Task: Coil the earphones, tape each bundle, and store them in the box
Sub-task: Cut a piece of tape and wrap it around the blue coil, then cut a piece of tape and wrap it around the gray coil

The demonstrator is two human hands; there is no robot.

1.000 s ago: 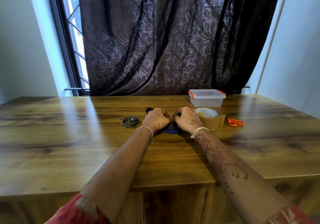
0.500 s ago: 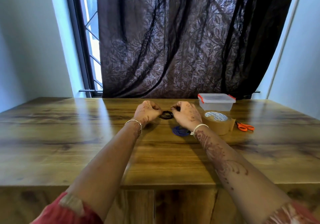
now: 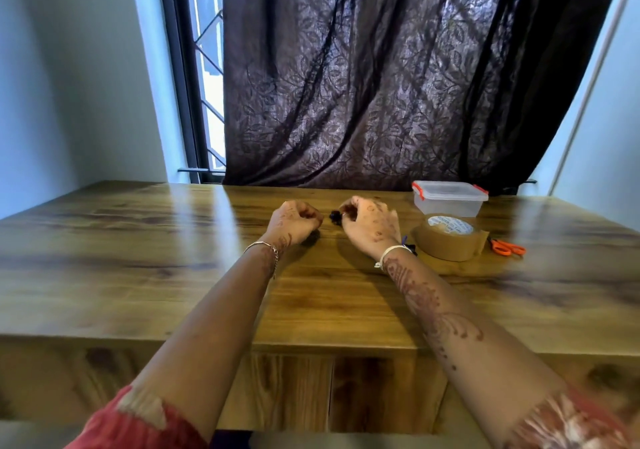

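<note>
In the head view, we take the brown tape roll [image 3: 448, 237] as our marker on the wooden counter [image 3: 138, 268]. Left of the roll, the right hand [image 3: 370, 223] pinches a small dark clump of black earphones [image 3: 335, 216] at its fingertips, just above the counter. Further left of the roll, just past that clump, the left hand [image 3: 294, 218] is curled into a loose fist. We cannot tell whether it grips a strand of the cord or nothing at all. A dark patch under it may be shadow or more cord.

A scrap of purple cord [image 3: 406, 241] peeks out between the right wrist and the roll. We read it as a second pair of earphones, mostly hidden by the arm. Just behind the roll sits the clear plastic box [image 3: 450, 202] with orange clips. Its lid is on and we see nothing inside. To the right of the roll lie the orange-handled scissors [image 3: 507, 247], untouched.

We judge the task to be at an early stage. The black pair looks gathered into a bundle, but we see no tape on it. No bundle is in the box yet. What remains, as far as we can see, is cutting the tape, binding each bundle, opening the box and placing the bundles inside.
</note>
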